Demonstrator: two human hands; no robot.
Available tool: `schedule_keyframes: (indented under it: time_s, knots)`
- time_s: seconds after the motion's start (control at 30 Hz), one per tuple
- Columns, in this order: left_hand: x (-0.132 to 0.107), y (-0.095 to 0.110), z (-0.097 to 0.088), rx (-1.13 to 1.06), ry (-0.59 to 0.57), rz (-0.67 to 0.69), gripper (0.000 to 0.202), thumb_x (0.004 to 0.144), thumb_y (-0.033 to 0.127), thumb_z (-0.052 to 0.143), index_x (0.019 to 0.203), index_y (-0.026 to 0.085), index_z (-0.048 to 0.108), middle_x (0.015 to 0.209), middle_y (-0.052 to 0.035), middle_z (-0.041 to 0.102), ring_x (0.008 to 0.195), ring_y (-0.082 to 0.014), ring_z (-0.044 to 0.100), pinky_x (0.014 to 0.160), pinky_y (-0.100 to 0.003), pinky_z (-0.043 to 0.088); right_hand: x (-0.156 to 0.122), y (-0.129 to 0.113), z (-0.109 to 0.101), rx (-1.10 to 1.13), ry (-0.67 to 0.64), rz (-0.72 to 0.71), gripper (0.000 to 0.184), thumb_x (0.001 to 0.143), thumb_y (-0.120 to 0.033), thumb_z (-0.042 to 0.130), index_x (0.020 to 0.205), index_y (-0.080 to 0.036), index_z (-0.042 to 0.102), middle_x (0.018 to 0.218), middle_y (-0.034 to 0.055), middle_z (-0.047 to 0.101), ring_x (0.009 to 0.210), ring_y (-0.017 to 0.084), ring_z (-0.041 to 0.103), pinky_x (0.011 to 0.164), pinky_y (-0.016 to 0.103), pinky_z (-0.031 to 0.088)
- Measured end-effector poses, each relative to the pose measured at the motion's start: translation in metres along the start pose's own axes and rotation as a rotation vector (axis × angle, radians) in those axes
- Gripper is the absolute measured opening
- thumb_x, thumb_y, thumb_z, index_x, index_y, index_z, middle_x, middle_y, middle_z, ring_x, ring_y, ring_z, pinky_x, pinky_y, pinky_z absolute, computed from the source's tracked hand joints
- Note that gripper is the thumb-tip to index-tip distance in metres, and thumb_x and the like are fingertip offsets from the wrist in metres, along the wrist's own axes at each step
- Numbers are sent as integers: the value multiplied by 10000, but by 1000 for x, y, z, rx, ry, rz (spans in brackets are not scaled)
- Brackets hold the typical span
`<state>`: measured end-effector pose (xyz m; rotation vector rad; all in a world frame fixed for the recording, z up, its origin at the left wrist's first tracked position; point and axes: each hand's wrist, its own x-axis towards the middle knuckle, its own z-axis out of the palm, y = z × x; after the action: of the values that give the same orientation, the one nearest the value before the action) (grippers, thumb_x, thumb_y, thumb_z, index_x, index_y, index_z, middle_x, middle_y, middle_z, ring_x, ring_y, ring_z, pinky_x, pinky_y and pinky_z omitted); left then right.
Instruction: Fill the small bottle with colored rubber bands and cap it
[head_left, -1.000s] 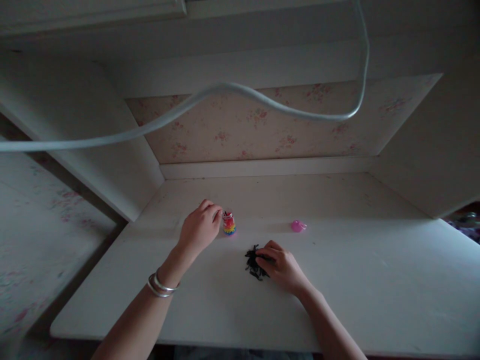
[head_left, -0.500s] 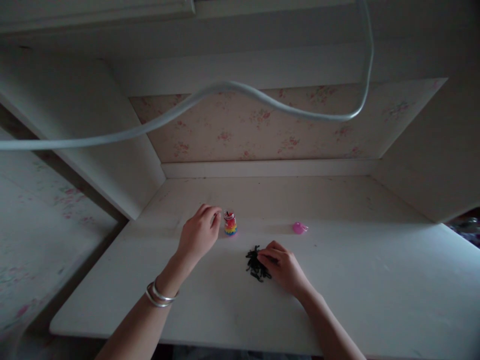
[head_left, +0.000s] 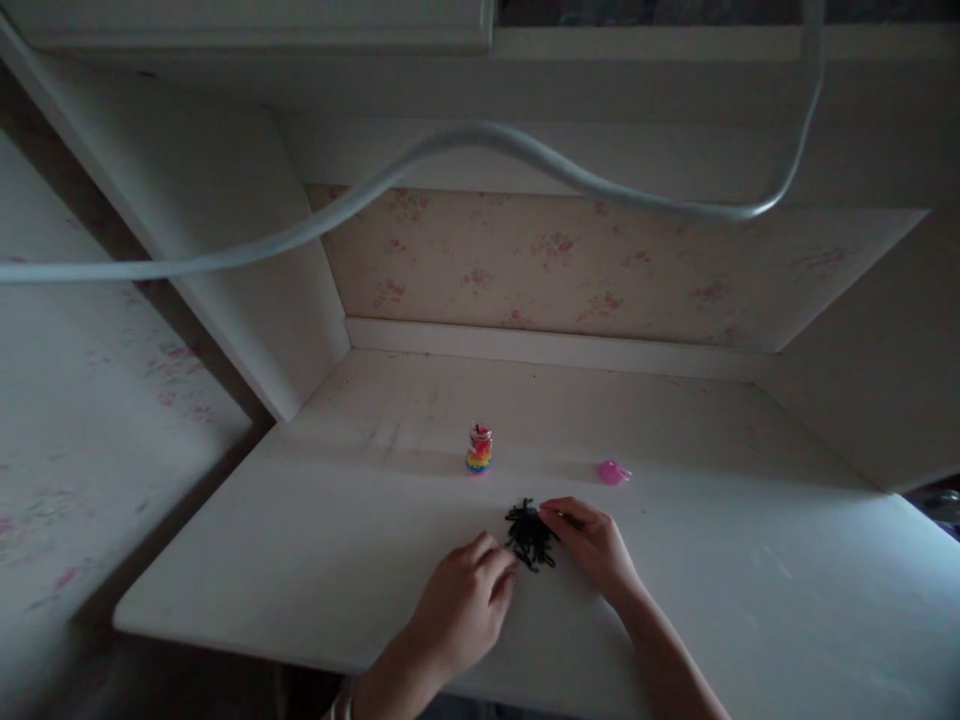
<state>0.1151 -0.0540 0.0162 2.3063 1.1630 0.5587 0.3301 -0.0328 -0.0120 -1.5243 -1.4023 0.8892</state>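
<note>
A pile of small black pieces (head_left: 531, 535) lies on the white counter (head_left: 315, 560). The right hand (head_left: 596, 545) rests at the right side of the pile. Its fingers (head_left: 559, 515) are drawn close together and touch the pieces, but I cannot tell whether they pinch one. The left hand (head_left: 461, 600) is just beside the pile, at its near left. Its fingers are curled and its back is toward the camera, so any grasp is hidden. Behind the pile, slightly left, stands a small jar with rainbow layers (head_left: 478, 449). Behind the pile to the right lies a pink object (head_left: 613, 472).
</note>
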Motion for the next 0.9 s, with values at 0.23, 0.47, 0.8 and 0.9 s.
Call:
schedule_keyframes:
  time_s: [0.23, 0.47, 0.8, 0.9]
  knots:
    - [-4, -9, 15, 59, 11, -1, 149, 892, 184, 500, 968, 250, 611, 936, -20, 605, 854, -176, 576, 795, -295, 450, 4, -7, 0, 101, 25, 94, 360, 762, -499, 659, 888, -165, 708, 647, 20, 615, 568, 133, 523, 525, 245, 428]
    - [-1, -14, 24, 124, 14, 9, 116, 917, 229, 482, 917, 247, 596, 905, -14, 588, 821, -170, 569, 755, -304, 434, 42, -74, 6, 12, 101, -124, 325, 790, -498, 634, 852, -190, 718, 715, 26, 623, 572, 111, 507, 518, 228, 406]
    - [-5, -18, 23, 114, 10, 21, 124, 920, 215, 475, 870, 226, 587, 879, -19, 582, 817, -160, 562, 761, -289, 434, 103, -99, 42, -76, 104, -323, 293, 798, -459, 616, 836, -196, 742, 872, 52, 629, 676, 121, 549, 611, 237, 426]
    - [-5, -19, 23, 106, 8, 28, 122, 915, 208, 476, 874, 221, 590, 875, -26, 579, 820, -160, 561, 763, -288, 434, 107, -93, 45, -151, 57, -308, 289, 800, -461, 612, 840, -214, 756, 873, 45, 617, 727, 132, 576, 648, 246, 435]
